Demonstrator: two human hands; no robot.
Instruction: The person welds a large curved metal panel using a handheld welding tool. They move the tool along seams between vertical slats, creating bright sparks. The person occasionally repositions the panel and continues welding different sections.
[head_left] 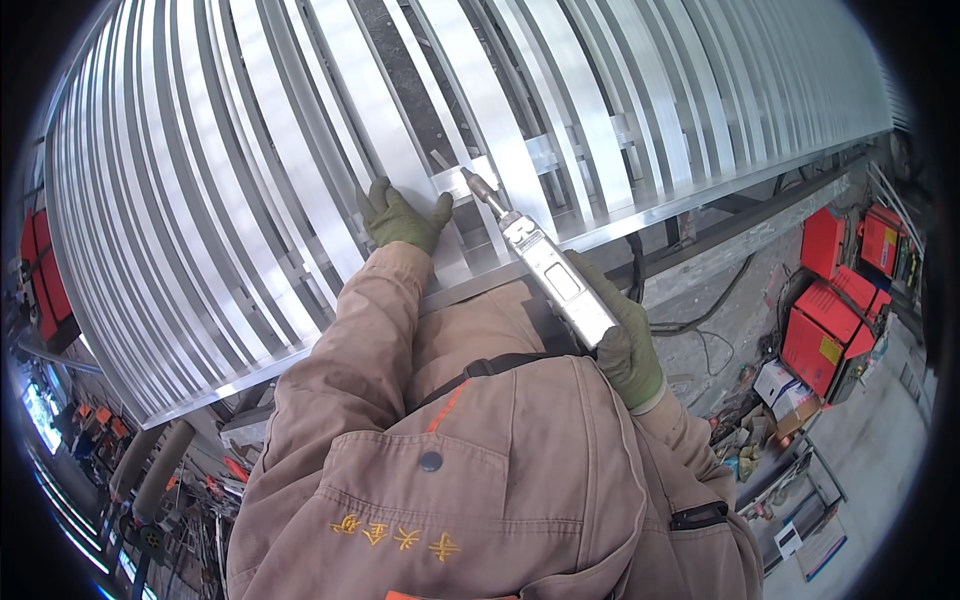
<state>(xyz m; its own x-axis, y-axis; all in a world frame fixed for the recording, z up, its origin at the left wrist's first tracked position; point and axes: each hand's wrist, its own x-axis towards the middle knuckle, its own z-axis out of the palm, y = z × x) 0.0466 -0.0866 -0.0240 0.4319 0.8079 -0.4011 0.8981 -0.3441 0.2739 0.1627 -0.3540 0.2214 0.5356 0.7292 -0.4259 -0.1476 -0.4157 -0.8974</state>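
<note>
My left hand (402,218), in a green glove, lies on one of the silver metal slats (365,110) near the frame's close edge. Its thumb is spread away from the fingers. Wrapped round the back end of a silver welding gun (562,285) is my gloved right hand (630,350). The gun points up and to the left. Its narrow nozzle (482,190) is over a cross piece between two slats, right of my left hand; whether it touches cannot be made out.
The slatted metal panel (640,215) rests on a dark support beam (745,235). Red machines (825,330) stand on the floor at right, near cables (715,310) and a cardboard box (795,405). Another red unit (45,270) is at far left, above scattered scrap (195,510).
</note>
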